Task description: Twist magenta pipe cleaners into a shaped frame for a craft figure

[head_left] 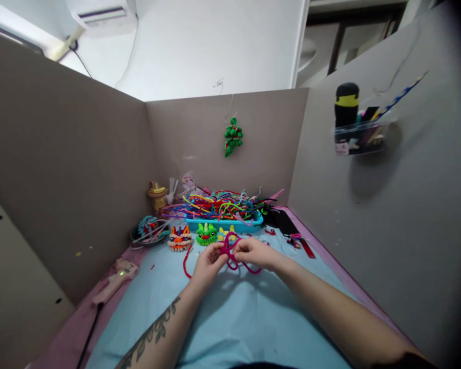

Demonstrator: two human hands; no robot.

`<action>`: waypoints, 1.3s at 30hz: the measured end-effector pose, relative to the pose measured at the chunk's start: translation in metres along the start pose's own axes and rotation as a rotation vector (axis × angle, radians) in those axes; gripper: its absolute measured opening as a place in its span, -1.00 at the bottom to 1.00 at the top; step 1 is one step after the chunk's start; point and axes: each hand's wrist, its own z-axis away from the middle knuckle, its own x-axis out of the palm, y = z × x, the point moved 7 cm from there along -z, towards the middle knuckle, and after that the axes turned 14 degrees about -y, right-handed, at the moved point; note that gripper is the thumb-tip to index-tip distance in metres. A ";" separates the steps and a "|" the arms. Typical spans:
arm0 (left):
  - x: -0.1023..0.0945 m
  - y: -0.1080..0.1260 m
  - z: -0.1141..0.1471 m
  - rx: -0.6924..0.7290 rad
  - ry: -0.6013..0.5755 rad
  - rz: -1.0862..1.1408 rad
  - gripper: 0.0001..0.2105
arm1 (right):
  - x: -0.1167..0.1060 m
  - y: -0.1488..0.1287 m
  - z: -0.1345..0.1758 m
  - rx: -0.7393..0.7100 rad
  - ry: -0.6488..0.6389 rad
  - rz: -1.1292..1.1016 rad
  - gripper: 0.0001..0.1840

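Between my two hands is a magenta pipe cleaner bent into several loops, held just above the blue cloth. My left hand pinches it from the left, thumb and fingers closed at its middle. From the right, my right hand grips it too, fingertips pressed together near the centre. A long loop of it hangs below my right hand. A red pipe cleaner lies curved on the cloth left of my left hand. Behind the hands stand an orange figure, a green figure and a yellow one, partly hidden.
A blue tray heaped with colourful pipe cleaners stands at the back. A glue gun with a lit green light lies at left, near a dark bowl. Grey partitions enclose the desk; a pen holder hangs right.
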 end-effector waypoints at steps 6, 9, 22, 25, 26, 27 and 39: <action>-0.006 -0.002 0.002 -0.097 0.048 -0.021 -0.60 | 0.001 0.012 -0.004 -0.033 0.049 -0.092 -0.84; -0.004 -0.003 0.002 -0.113 0.033 -0.011 -0.59 | 0.002 0.017 -0.008 -0.043 0.098 -0.042 -0.84; 0.001 -0.002 0.002 -0.051 0.028 -0.122 -0.64 | 0.005 0.010 -0.001 -0.075 0.457 0.124 -0.85; 0.000 0.001 0.002 -0.019 0.023 -0.153 -0.67 | 0.004 0.002 0.005 -0.120 0.506 0.153 -0.89; -0.001 0.002 0.002 -0.013 0.034 -0.157 -0.68 | 0.004 -0.002 0.007 -0.144 0.530 0.168 -0.92; -0.002 0.003 0.002 -0.007 0.049 -0.159 -0.67 | 0.003 -0.005 0.010 -0.170 0.551 0.186 -0.95; -0.007 0.003 0.003 -0.005 0.125 -0.099 -0.69 | 0.010 -0.033 0.027 -0.400 0.639 0.563 -0.88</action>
